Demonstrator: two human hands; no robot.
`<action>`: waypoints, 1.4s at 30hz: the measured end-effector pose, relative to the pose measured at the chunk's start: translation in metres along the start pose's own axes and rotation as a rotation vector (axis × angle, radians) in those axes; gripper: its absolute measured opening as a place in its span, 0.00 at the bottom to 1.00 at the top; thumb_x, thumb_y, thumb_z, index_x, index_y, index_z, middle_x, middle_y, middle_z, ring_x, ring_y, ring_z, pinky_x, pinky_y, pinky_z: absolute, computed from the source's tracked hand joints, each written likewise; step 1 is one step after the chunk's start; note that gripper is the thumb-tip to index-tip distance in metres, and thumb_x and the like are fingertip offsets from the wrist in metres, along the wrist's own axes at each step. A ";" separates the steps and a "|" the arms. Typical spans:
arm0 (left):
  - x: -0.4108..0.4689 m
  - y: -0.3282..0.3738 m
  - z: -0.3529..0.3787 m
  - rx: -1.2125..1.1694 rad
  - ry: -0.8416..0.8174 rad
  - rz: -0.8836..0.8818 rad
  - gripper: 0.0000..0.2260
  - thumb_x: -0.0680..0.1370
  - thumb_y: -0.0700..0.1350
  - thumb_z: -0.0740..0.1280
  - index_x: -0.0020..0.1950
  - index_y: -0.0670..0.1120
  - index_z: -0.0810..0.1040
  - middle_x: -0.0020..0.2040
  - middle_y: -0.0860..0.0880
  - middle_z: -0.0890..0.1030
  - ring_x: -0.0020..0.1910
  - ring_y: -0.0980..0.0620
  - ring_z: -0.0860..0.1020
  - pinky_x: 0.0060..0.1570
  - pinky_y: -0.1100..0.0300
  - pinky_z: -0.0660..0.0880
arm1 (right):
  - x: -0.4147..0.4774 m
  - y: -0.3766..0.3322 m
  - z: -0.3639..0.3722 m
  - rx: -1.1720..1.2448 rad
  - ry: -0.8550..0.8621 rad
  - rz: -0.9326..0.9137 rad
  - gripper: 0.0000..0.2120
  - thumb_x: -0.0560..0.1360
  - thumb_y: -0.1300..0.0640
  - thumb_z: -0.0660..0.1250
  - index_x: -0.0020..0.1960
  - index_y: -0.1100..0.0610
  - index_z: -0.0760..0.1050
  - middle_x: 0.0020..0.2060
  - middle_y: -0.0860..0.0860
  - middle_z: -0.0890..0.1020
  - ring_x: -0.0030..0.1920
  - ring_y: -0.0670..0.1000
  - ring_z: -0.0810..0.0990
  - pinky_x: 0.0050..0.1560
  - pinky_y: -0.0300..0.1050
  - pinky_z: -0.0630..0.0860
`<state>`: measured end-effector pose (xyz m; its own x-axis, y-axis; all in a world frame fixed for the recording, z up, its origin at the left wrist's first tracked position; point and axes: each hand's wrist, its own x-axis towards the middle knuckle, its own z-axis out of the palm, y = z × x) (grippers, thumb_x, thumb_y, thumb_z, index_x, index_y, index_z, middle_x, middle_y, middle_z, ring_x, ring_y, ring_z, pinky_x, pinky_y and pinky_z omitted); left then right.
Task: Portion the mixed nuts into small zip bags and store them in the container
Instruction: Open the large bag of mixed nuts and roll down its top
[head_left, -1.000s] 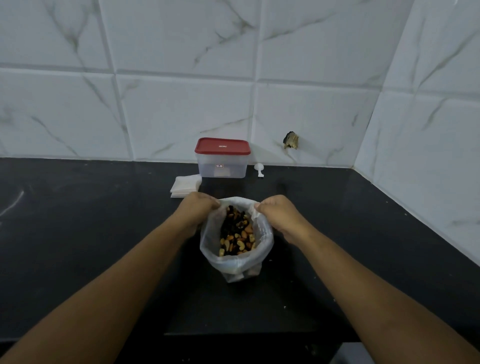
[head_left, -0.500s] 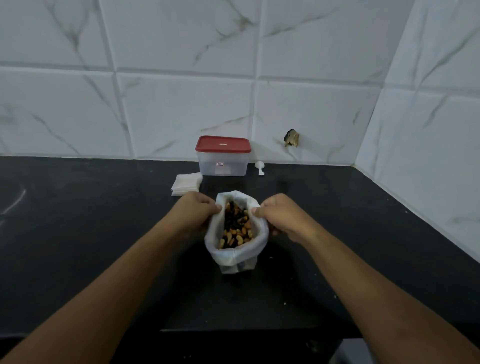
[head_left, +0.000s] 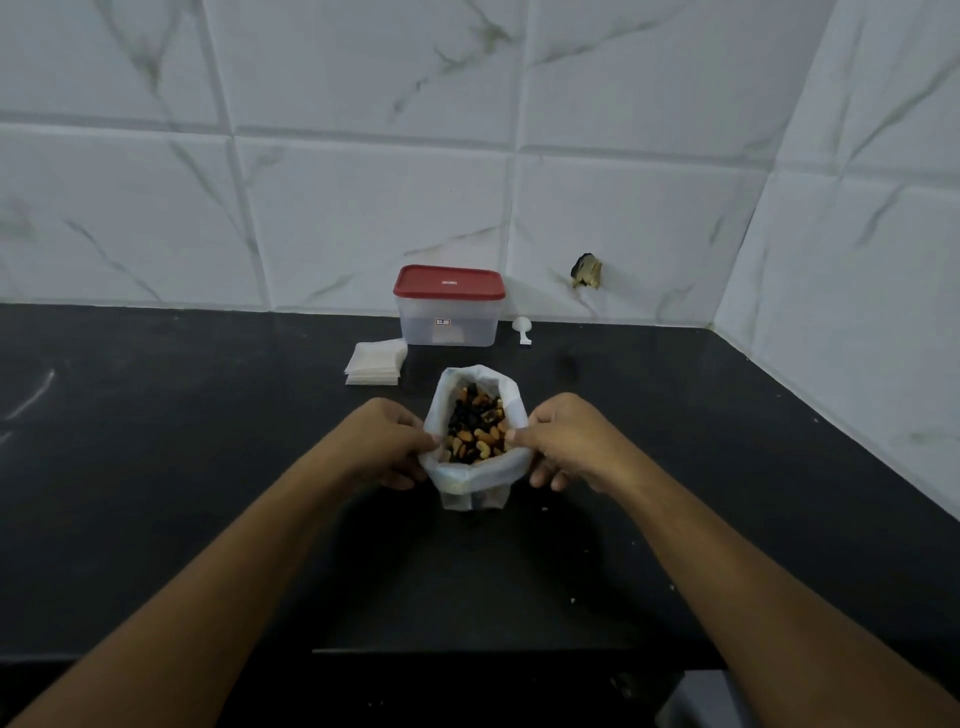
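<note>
**Nut bag held open at centre frame**

Above centre, a red-lidded container (head_left: 449, 312) stands against the tiled wall (head_left: 363, 208), with flat small bags (head_left: 375, 362) stacked at its left and a white scoop (head_left: 522, 330) at its right. Bare dark surface (head_left: 208, 441) lies below them. At centre, the left hand (head_left: 387, 441) and right hand (head_left: 563, 441) each pinch the rolled rim of the upright plastic bag (head_left: 475, 473). Its mouth faces up, its opening stretched toward the wall, and mixed nuts (head_left: 475, 431) show inside.

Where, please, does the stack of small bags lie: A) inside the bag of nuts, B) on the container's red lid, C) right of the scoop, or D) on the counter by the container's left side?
D: the stack of small bags lies flat on the counter, just left of the container.
</note>
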<state>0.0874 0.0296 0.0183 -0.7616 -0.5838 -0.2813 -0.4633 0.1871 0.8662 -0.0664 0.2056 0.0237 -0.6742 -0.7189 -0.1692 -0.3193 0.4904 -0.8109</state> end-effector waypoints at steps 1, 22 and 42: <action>0.001 -0.002 0.003 -0.107 0.024 0.002 0.05 0.80 0.42 0.71 0.53 0.42 0.83 0.44 0.43 0.86 0.37 0.52 0.84 0.35 0.59 0.79 | 0.000 0.001 0.001 0.080 0.011 0.002 0.10 0.82 0.56 0.70 0.52 0.63 0.80 0.42 0.61 0.87 0.30 0.50 0.83 0.27 0.40 0.75; -0.026 -0.008 0.027 -0.864 0.016 -0.177 0.11 0.77 0.37 0.72 0.59 0.39 0.80 0.51 0.39 0.86 0.41 0.46 0.87 0.33 0.57 0.83 | -0.016 0.005 0.011 0.599 -0.087 0.126 0.17 0.82 0.51 0.71 0.59 0.66 0.78 0.42 0.62 0.87 0.40 0.57 0.89 0.34 0.46 0.85; -0.019 -0.001 0.041 -1.534 -0.019 -0.266 0.16 0.79 0.27 0.58 0.66 0.31 0.74 0.57 0.32 0.83 0.58 0.37 0.83 0.59 0.46 0.80 | -0.008 -0.001 0.031 1.373 -0.078 0.331 0.10 0.84 0.68 0.61 0.62 0.71 0.75 0.53 0.66 0.85 0.55 0.62 0.85 0.52 0.56 0.84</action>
<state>0.0841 0.0724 0.0057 -0.7469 -0.4559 -0.4841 0.3000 -0.8807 0.3665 -0.0401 0.1955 0.0081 -0.5364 -0.7140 -0.4500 0.7672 -0.1903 -0.6126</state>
